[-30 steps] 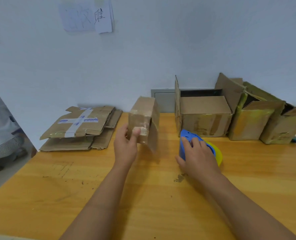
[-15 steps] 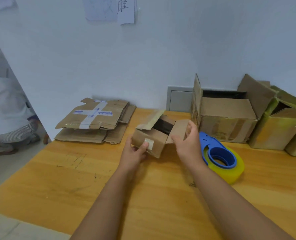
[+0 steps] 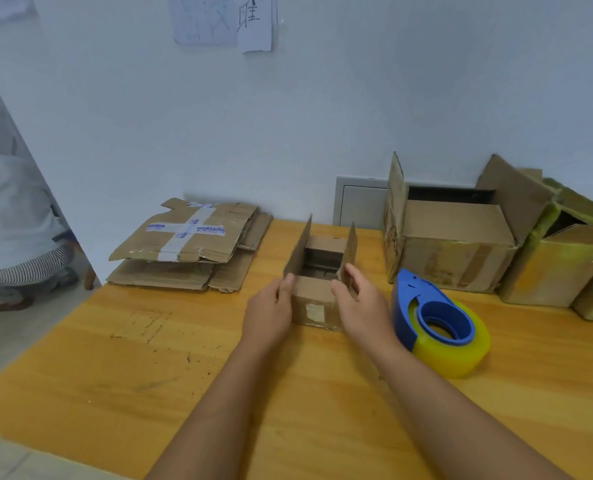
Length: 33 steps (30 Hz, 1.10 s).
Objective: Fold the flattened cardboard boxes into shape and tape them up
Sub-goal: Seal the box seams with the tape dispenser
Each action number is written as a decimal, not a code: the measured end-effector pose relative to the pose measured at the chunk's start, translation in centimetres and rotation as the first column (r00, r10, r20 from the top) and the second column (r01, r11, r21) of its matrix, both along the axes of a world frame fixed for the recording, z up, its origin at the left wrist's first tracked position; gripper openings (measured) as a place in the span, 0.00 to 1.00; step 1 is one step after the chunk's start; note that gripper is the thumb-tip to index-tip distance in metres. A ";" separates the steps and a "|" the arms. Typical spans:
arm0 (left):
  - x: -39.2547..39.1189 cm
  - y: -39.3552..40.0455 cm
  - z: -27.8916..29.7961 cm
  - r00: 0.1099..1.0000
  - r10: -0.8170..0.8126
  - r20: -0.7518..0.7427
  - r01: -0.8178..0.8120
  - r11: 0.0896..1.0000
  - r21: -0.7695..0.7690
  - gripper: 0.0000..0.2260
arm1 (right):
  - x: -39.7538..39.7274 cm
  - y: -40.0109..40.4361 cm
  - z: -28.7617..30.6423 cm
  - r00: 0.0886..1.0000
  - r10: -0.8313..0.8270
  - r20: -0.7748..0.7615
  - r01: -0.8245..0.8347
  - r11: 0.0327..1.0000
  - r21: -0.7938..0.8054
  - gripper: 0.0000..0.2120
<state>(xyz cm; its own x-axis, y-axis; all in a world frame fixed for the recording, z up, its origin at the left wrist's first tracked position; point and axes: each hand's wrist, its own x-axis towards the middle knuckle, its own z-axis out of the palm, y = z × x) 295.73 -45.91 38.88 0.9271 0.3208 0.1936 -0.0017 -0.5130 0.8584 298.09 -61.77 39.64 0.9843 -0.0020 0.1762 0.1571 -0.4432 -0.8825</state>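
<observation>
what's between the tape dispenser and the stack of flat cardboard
In the head view, the small open box, with the left hand and right hand at its sides, sits between tape dispenser and flattened cardboard.

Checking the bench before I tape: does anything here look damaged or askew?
The flattened cardboard stack by the wall is ragged, with torn edges and old crossed tape. The yellow-taped box at far right leans, its top crumpled. The small box stands square.

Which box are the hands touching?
The small box in the middle, flaps standing up, between both hands. The bigger boxes sit untouched by the wall.
</observation>
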 end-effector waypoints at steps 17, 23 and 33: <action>2.5 -1.7 -0.1 0.991 -0.128 0.027 0.121 0.972 0.201 0.30 | -1.1 -8.4 3.0 0.994 0.022 0.104 0.048 0.780 -0.624 0.32; 5.2 -4.8 -1.0 0.994 -0.090 0.055 0.071 0.958 0.277 0.24 | -0.8 -12.7 0.8 0.999 0.005 -0.034 -0.031 0.578 -0.815 0.39; 13.6 -5.9 -0.3 0.995 -0.103 -0.014 0.102 0.939 0.329 0.24 | -1.1 -12.5 -0.1 1.000 -0.007 0.017 0.018 0.623 -0.782 0.39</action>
